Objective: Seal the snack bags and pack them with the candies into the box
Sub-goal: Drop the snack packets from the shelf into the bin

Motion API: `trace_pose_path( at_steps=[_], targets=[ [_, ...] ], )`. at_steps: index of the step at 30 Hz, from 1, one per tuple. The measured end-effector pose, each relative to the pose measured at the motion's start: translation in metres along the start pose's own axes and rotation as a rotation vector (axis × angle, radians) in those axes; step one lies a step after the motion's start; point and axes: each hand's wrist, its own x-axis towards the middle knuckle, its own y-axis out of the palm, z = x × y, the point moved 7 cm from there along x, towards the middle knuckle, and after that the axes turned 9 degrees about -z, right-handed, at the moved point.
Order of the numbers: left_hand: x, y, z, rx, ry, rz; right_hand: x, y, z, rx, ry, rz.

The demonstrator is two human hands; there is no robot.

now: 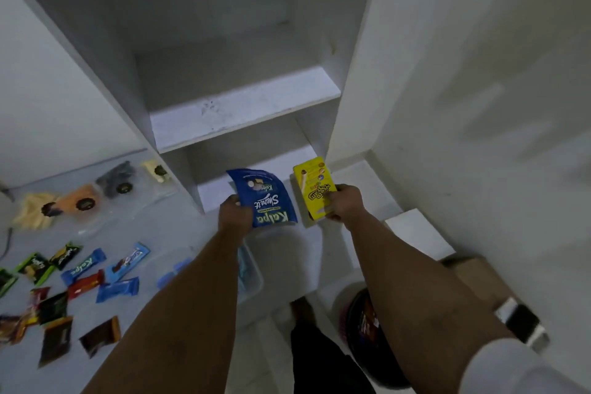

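My left hand [232,213] grips a blue Kalpa snack bag [263,197] by its left edge, held up in front of the lowest shelf opening. My right hand [343,201] holds a yellow snack bag [314,184] upright just to the right of it. Both bags hang above the white table [166,227]. Several wrapped candies [96,272] in blue, green, red and brown lie scattered at the left. A clear plastic box [251,275] with a blue clip sits under my left forearm, partly hidden.
A white shelf unit [243,105] rises straight ahead, with a white wall on the right. Clear bags of snacks [80,201] lie at the far left of the table. A round dark object [364,323] and a brown carton [473,275] sit on the floor below right.
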Motion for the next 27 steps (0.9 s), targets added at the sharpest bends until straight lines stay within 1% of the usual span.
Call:
trace_pose_path(
  at_steps=[4, 6, 10, 13, 15, 16, 17, 19, 20, 24, 27],
  targets=[
    [-0.059, 0.014, 0.003, 0.004, 0.090, 0.133, -0.056, -0.061, -0.034, 0.076, 0.023, -0.104],
    [-0.089, 0.027, 0.009, 0.012, 0.114, 0.220, -0.083, -0.095, -0.062, 0.097, 0.050, -0.163],
    [-0.153, 0.060, 0.034, 0.040, 0.107, 0.396, -0.123, -0.163, -0.138, 0.112, 0.130, -0.286],
    [-0.190, 0.081, 0.051, 0.068, 0.088, 0.489, -0.119, -0.201, -0.209, 0.039, 0.170, -0.324],
    [-0.207, 0.101, 0.070, 0.111, 0.060, 0.548, -0.109, -0.226, -0.267, 0.031, 0.222, -0.334],
    [-0.214, 0.110, 0.079, 0.140, 0.051, 0.571, -0.118, -0.236, -0.281, 0.049, 0.251, -0.345],
    [-0.222, 0.118, 0.086, 0.183, 0.045, 0.586, -0.128, -0.244, -0.293, 0.072, 0.286, -0.350],
    [-0.230, 0.139, 0.103, 0.271, 0.048, 0.616, -0.172, -0.254, -0.282, 0.113, 0.358, -0.376],
    [-0.232, 0.150, 0.112, 0.305, 0.053, 0.633, -0.180, -0.259, -0.288, 0.123, 0.395, -0.383],
    [-0.248, 0.195, 0.141, 0.389, 0.025, 0.698, -0.180, -0.276, -0.317, 0.143, 0.494, -0.378],
    [-0.265, 0.223, 0.153, 0.394, -0.041, 0.690, -0.163, -0.286, -0.337, 0.113, 0.524, -0.350]
  ],
)
